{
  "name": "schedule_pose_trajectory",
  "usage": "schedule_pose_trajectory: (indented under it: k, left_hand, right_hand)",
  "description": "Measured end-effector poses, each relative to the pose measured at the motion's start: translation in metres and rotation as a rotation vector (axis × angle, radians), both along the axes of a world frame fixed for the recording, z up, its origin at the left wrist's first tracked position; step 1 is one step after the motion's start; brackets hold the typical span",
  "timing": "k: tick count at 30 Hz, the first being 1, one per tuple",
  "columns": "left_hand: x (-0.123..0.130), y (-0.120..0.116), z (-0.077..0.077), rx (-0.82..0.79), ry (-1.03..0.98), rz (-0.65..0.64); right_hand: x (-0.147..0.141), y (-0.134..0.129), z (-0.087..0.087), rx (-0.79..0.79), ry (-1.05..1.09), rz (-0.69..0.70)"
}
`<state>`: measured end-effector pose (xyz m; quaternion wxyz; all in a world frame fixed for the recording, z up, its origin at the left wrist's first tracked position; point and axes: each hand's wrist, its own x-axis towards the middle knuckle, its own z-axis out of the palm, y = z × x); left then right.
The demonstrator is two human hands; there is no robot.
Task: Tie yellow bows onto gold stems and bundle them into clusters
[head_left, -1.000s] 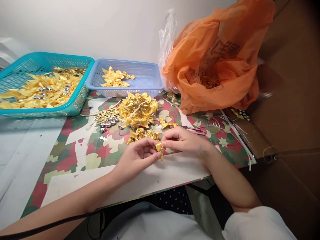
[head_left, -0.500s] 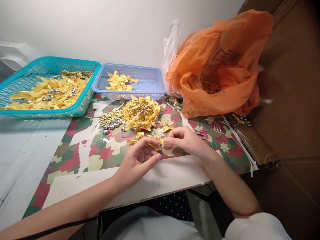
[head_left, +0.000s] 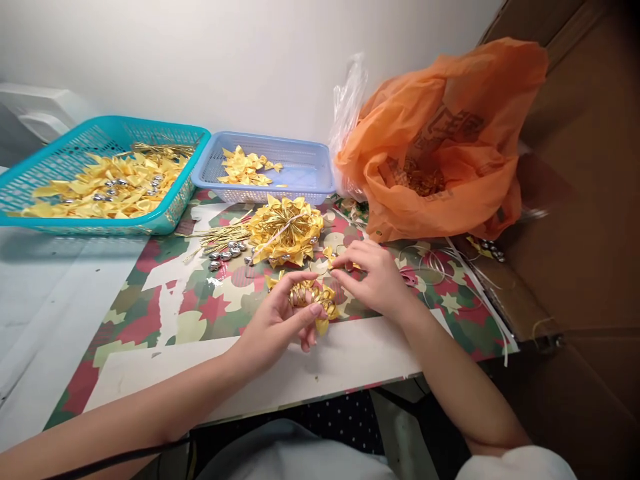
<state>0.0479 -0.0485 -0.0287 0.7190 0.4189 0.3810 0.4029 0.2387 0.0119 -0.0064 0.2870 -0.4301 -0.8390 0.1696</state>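
A strand of yellow ribbon pieces with gold loops [head_left: 324,299] lies between the fingers of my left hand [head_left: 286,312], which are curled round its near side. To the right, my right hand [head_left: 371,277] has thumb and fingertips pinched close together beside a small yellow bow [head_left: 329,253]; whatever is between them is too small to make out. Just beyond both hands sits a round yellow ribbon flower [head_left: 286,230] with a gold centre and a pale tie across it. Silver bells [head_left: 227,252] and gold wire stems [head_left: 215,235] lie to its left.
A teal basket [head_left: 173,207] of yellow ribbon pieces stands at the left, a blue basket [head_left: 305,175] at the back. An orange bag [head_left: 450,213] sits at the back right, near clear plastic [head_left: 347,120] and white cord [head_left: 435,263]. Cardboard [head_left: 590,267] borders the right side.
The ribbon strand has turned up in my left hand, showing its gold loops. My right hand has moved slightly up and away from the strand. The view has shifted a little.
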Motion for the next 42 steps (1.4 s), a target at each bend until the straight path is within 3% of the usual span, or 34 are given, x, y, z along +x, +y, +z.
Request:
schedule_pose_trajectory:
  k: [3, 6, 9, 12, 14, 18, 24, 42]
  left_hand:
    - [0.000, -0.001, 0.002, -0.020, -0.011, 0.021]
    - [-0.001, -0.002, 0.003, -0.009, -0.043, 0.043]
    - [-0.002, -0.002, 0.002, 0.026, -0.086, 0.073]
    - [-0.002, -0.001, 0.001, 0.053, -0.096, 0.084]
    - [-0.002, -0.001, 0.001, 0.054, -0.091, 0.096]
    - [-0.002, -0.001, 0.002, 0.049, -0.082, 0.091]
    - [-0.002, -0.001, 0.000, 0.073, -0.098, 0.067]
    - [-0.003, 0.000, -0.002, 0.165, -0.106, 0.078]
  right_hand:
    - [-0.006, 0.009, -0.015, 0.060, -0.229, -0.035]
    - [-0.012, 0.011, -0.021, 0.053, -0.201, -0.060]
    - [-0.011, 0.011, -0.017, -0.113, 0.217, -0.068]
    - [-0.007, 0.010, -0.011, -0.479, 0.690, 0.027]
    - [-0.006, 0.009, -0.008, -0.660, 0.865, 0.108]
    - [-0.006, 0.006, -0.006, -0.792, 1.023, 0.257]
    - [-0.008, 0.003, -0.006, -0.836, 1.015, 0.364]
    - [-0.012, -0.001, -0.008, -0.812, 0.890, 0.345]
